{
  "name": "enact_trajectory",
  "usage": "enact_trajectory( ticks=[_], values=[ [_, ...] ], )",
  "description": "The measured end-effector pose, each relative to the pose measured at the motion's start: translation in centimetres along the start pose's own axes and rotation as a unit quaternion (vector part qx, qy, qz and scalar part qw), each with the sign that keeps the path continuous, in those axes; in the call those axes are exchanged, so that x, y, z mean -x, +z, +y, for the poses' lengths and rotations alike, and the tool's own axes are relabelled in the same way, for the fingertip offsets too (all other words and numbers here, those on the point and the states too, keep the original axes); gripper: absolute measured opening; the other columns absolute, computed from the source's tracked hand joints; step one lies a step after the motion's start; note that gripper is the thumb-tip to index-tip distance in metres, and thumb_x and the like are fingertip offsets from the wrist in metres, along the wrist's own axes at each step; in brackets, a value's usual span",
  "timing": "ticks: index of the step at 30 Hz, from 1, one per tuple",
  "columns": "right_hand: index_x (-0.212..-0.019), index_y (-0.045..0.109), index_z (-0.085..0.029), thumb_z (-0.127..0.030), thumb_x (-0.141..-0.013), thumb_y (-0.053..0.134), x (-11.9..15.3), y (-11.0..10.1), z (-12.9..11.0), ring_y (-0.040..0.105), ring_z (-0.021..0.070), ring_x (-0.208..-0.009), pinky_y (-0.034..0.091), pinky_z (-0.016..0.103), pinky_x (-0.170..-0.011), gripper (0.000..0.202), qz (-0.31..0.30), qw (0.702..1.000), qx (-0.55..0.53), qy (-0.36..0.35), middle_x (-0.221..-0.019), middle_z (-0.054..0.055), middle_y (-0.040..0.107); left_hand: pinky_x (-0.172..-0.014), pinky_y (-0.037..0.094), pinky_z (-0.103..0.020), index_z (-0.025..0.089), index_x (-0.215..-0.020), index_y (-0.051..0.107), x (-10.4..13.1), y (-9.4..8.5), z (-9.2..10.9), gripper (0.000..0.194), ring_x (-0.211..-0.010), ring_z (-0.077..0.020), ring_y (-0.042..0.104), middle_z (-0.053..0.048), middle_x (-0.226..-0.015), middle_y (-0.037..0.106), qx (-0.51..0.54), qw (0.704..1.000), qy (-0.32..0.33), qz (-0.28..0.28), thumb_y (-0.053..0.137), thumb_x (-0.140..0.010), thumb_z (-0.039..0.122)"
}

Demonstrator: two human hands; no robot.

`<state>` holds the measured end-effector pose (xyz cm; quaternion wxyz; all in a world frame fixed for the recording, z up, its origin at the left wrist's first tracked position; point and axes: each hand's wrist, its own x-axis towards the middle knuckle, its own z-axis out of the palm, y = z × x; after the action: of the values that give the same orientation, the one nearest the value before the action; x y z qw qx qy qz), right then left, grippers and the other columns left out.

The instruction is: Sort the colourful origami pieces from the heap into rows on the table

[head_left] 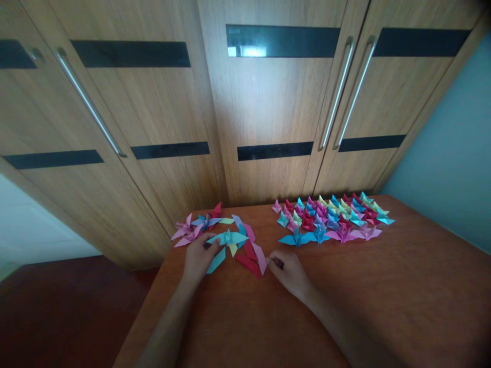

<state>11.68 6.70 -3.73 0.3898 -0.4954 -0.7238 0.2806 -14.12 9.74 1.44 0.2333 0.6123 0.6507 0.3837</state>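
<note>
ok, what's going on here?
A person is handling folded paper at a brown table. The left hand holds a turquoise crane by one wing, among other folded pieces. The right hand is at the edge of a pink piece. Off to the right, multicoloured cranes sit in rows.

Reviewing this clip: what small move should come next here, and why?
Perhaps the right hand should take the turquoise paper crane: the left hand appears to hold it by one wing, its other wing points toward the right, and the rows of paper cranes stand on that side of the table.
</note>
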Motion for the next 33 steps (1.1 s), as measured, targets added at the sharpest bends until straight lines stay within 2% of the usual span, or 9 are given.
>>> enact_trajectory(
  ticks=[3, 6, 9, 12, 14, 19, 27, 33],
  values=[
    [-0.069, 0.058, -0.018, -0.04, -0.086, 0.046, 0.0, -0.3, -0.4, 0.048, 0.0108, -0.054, 0.035, 0.021, -0.051, 0.031, -0.009, 0.996, -0.082, 0.023, -0.06, -0.001, 0.055, -0.055, 0.042, -0.025, 0.018, -0.081, 0.063, 0.8, 0.5, 1.8, 0.025, -0.058, -0.0182, 0.06, 0.0, -0.062, 0.065, 0.122, 0.992, -0.019, -0.018, 0.06, -0.072, 0.042],
    [-0.085, 0.06, -0.018, -0.049, -0.086, 0.043, 0.2, -0.7, -1.1, 0.051, 0.0114, -0.057, 0.037, 0.021, -0.049, 0.035, -0.02, 0.977, -0.205, 0.048, -0.073, 0.001, 0.059, -0.056, 0.042, -0.024, 0.018, -0.08, 0.062, 2.1, 1.6, 4.0, 0.023, -0.06, -0.017, 0.059, -0.001, -0.065, 0.065, 0.197, 0.979, -0.021, -0.048, 0.062, -0.072, 0.04],
    [-0.094, 0.06, -0.019, -0.055, -0.087, 0.038, 0.6, -1.2, -1.8, 0.054, 0.0137, -0.065, 0.041, 0.022, -0.052, 0.043, -0.024, 0.955, -0.293, 0.045, -0.079, 0.004, 0.059, -0.059, 0.042, -0.024, 0.019, -0.079, 0.062, 3.6, 3.2, 5.3, 0.02, -0.064, -0.0171, 0.059, -0.001, -0.069, 0.064, 0.231, 0.97, -0.004, -0.079, 0.06, -0.075, 0.038],
    [-0.104, 0.058, -0.02, -0.057, -0.085, 0.04, 0.8, -1.6, -2.3, 0.056, 0.0165, -0.072, 0.043, 0.024, -0.055, 0.045, -0.016, 0.94, -0.338, 0.038, -0.081, 0.005, 0.06, -0.059, 0.041, -0.024, 0.019, -0.08, 0.062, 5.0, 4.9, 5.4, 0.019, -0.063, -0.0169, 0.058, 0.0, -0.068, 0.063, 0.227, 0.97, -0.004, -0.091, 0.059, -0.076, 0.038],
    [-0.103, 0.058, -0.021, -0.054, -0.082, 0.048, 0.8, -1.7, -2.3, 0.055, 0.016, -0.071, 0.043, 0.024, -0.055, 0.04, 0.001, 0.945, -0.324, 0.048, -0.081, 0.003, 0.06, -0.058, 0.041, -0.024, 0.019, -0.082, 0.062, 5.6, 5.6, 5.3, 0.019, -0.062, -0.0165, 0.057, 0.0, -0.068, 0.063, 0.224, 0.969, -0.005, -0.101, 0.058, -0.077, 0.037],
    [-0.08, 0.063, -0.018, -0.043, -0.08, 0.057, 0.4, -1.8, -1.7, 0.052, 0.0126, -0.059, 0.041, 0.023, -0.054, 0.026, 0.03, 0.966, -0.245, 0.074, -0.065, 0.0, 0.057, -0.067, 0.042, -0.025, 0.017, -0.079, 0.062, 6.3, 5.9, 5.2, 0.016, -0.071, -0.0169, 0.057, -0.001, -0.075, 0.063, 0.217, 0.958, 0.049, -0.182, 0.052, -0.081, 0.03],
    [-0.08, 0.064, -0.015, -0.035, -0.077, 0.06, 0.5, -2.1, -1.5, 0.055, 0.0117, -0.06, 0.041, 0.021, -0.055, 0.02, -0.064, 0.968, -0.231, 0.071, -0.069, 0.001, 0.062, -0.06, 0.037, -0.023, 0.016, -0.081, 0.063, 6.5, 5.2, 4.7, 0.017, -0.067, -0.0153, 0.054, 0.0, -0.073, 0.062, 0.127, 0.954, 0.073, -0.26, 0.051, -0.081, 0.027],
    [-0.078, 0.066, -0.015, -0.031, -0.076, 0.062, 0.5, -2.3, -1.3, 0.053, 0.011, -0.061, 0.038, 0.021, -0.055, 0.016, -0.115, 0.967, -0.215, 0.071, -0.067, 0.0, 0.062, -0.06, 0.036, -0.022, 0.015, -0.083, 0.064, 6.6, 5.0, 4.9, 0.019, -0.069, -0.0156, 0.055, -0.002, -0.076, 0.065, 0.135, 0.944, 0.075, -0.291, 0.052, -0.082, 0.029]
  ],
)
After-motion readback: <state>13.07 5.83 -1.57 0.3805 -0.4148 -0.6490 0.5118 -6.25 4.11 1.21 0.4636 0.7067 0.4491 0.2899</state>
